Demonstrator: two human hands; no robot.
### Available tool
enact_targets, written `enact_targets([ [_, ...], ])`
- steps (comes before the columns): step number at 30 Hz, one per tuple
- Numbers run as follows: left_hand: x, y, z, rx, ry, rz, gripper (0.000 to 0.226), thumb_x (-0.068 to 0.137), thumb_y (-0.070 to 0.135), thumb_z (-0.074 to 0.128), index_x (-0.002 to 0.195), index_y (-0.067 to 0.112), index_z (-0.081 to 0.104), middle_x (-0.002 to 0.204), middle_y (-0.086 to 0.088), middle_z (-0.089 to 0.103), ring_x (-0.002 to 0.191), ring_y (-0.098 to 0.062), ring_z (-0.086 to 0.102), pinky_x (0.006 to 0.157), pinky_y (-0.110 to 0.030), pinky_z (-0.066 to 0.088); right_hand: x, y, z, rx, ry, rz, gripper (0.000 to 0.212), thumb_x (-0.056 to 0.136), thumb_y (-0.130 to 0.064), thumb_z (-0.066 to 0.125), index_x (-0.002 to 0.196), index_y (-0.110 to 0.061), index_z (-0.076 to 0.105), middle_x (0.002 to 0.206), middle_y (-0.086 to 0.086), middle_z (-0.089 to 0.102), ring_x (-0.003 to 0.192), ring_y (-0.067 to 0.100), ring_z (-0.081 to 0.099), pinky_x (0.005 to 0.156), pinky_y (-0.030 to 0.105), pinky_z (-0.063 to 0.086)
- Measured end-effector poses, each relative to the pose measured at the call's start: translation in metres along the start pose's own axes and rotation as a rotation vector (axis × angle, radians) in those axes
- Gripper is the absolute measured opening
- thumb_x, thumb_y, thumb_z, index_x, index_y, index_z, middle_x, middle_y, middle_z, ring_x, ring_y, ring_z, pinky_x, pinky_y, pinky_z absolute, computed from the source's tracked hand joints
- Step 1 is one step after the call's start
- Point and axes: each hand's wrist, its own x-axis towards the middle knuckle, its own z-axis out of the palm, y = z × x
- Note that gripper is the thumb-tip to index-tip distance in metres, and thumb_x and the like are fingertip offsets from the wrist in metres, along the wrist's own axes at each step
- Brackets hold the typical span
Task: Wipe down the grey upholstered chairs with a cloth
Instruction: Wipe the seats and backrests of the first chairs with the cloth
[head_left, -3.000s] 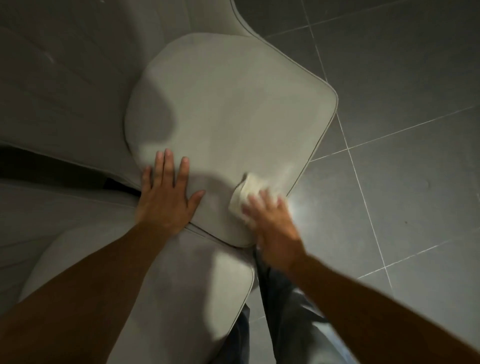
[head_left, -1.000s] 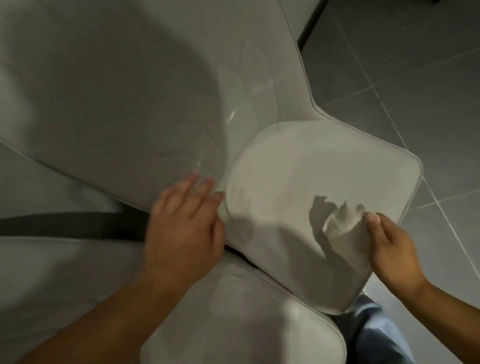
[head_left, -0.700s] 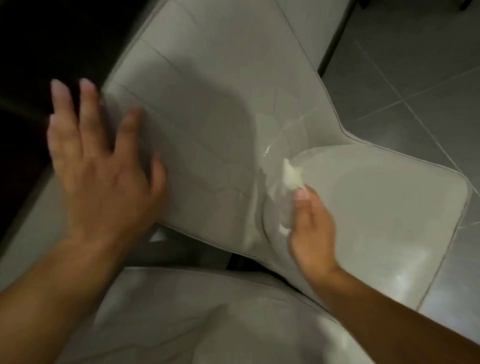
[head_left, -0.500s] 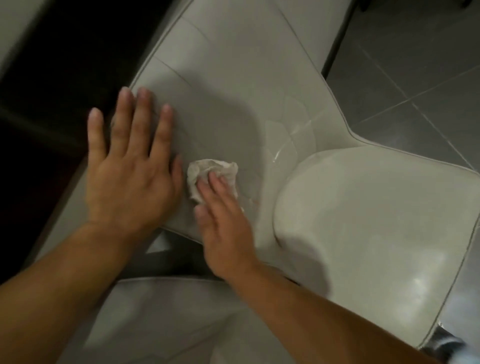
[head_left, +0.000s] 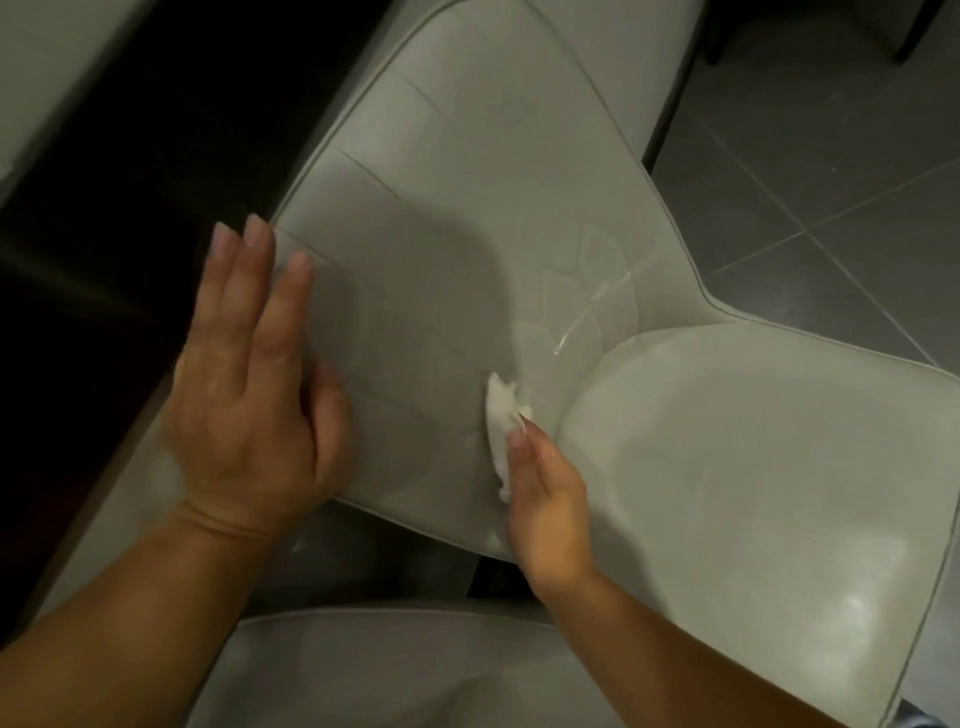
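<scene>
Left hand (head_left: 249, 410) flat, steadying grey chair backrest (head_left: 467, 208); right hand (head_left: 545, 499) pinches cloth (head_left: 501, 415) near seat crease. Best: firm overlapping strokes into crease.

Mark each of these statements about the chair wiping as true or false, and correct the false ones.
1. The right hand holds the white cloth. True.
2. The cloth is on the seat cushion. False: it is against the chair backrest, near the crease by the seat.
3. The left hand rests on the backrest with straight fingers. True.
4. The left hand grips a second cloth. False: it holds nothing.
5. The floor is wooden planks. False: it is grey tile.
</scene>
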Motion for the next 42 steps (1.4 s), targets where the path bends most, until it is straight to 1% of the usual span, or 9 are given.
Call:
enact_targets([
  [7,0.0,-0.001,0.001,-0.317,0.016,-0.108,0.074,0.102,0.05,0.039,0.162,0.02,0.007,0.158,-0.03,0.011,0.146,-0.057,0.019,0.123,-0.055,0.022,0.014,-0.088,0.061,-0.291,-0.221,-0.869,0.042,0.098,-0.026,0.04,0.135,-0.014,0.055,0.149,0.006,0.044,0.147,0.025,0.023,0.116,0.052,0.022],
  [11,0.001,-0.003,0.003,-0.358,0.031,-0.115,0.078,0.101,0.058,0.037,0.162,0.024,0.002,0.158,-0.032,0.009,0.152,-0.047,0.015,0.123,-0.05,0.021,0.035,-0.089,0.058,-0.537,-0.3,-1.13,0.053,0.101,-0.041,0.022,0.137,-0.019,0.054,0.15,0.005,0.043,0.148,0.031,0.019,0.115,0.06,0.014],
  [14,0.001,-0.003,0.002,-0.348,0.033,-0.086,0.079,0.101,0.056,0.037,0.162,0.021,0.002,0.156,-0.035,0.01,0.151,-0.049,0.016,0.122,-0.051,0.021,0.058,-0.09,0.053,-0.74,-0.312,-1.225,0.048,0.098,-0.042,0.033,0.14,-0.025,0.051,0.152,0.003,0.04,0.147,0.032,0.02,0.113,0.063,0.014],
  [17,0.003,0.0,-0.001,-0.289,0.035,-0.078,0.076,0.102,0.05,0.036,0.161,0.009,0.009,0.156,-0.037,0.016,0.153,-0.042,0.018,0.123,-0.046,0.024,0.08,-0.108,0.062,-0.751,-0.114,-1.039,0.049,0.099,-0.046,0.035,0.146,-0.032,0.04,0.158,-0.003,0.029,0.15,0.025,0.012,0.11,0.069,0.008],
  [21,0.002,0.002,0.001,-0.032,-0.033,-0.041,0.056,0.103,0.032,0.037,0.138,-0.01,0.052,0.146,-0.029,0.047,0.145,-0.039,0.037,0.119,-0.047,0.034,0.108,-0.138,0.072,-0.634,0.052,-0.77,0.05,0.1,-0.055,0.022,0.149,-0.044,0.022,0.161,-0.015,0.01,0.15,0.014,-0.002,0.11,0.07,0.001],
  [24,0.0,0.002,0.004,0.138,-0.095,-0.017,0.041,0.094,0.02,0.048,0.12,0.002,0.073,0.136,-0.018,0.061,0.136,-0.042,0.048,0.11,-0.053,0.042,0.11,-0.137,0.072,-0.672,0.075,-0.798,0.051,0.101,-0.051,0.022,0.151,-0.039,0.022,0.162,-0.011,0.01,0.15,0.016,-0.002,0.114,0.065,0.0],
  [33,0.001,0.001,0.007,0.263,-0.126,-0.046,0.046,0.088,0.019,0.047,0.127,0.01,0.071,0.15,-0.021,0.049,0.142,-0.041,0.042,0.102,-0.054,0.045,0.151,-0.137,0.048,-0.782,0.035,-1.073,0.049,0.102,-0.043,0.03,0.149,-0.031,0.033,0.16,0.001,0.025,0.15,0.025,0.01,0.118,0.055,0.012],
  [38,0.0,0.001,0.009,0.277,-0.094,-0.026,0.049,0.086,0.018,0.052,0.131,0.011,0.068,0.15,-0.02,0.049,0.142,-0.041,0.042,0.101,-0.053,0.044,0.168,-0.094,0.015,-0.446,0.267,-0.348,0.052,0.106,-0.032,0.025,0.155,-0.022,0.012,0.164,-0.006,0.003,0.15,0.013,0.006,0.121,0.031,0.012],
  [42,-0.004,-0.005,0.015,0.234,-0.074,-0.025,0.051,0.089,0.02,0.045,0.137,0.014,0.062,0.153,-0.019,0.047,0.146,-0.04,0.038,0.104,-0.056,0.042,0.145,-0.058,0.0,-0.346,0.337,-0.022,0.047,0.107,-0.026,0.026,0.152,-0.014,0.028,0.16,-0.002,0.024,0.146,0.015,0.024,0.107,0.009,0.009],
])
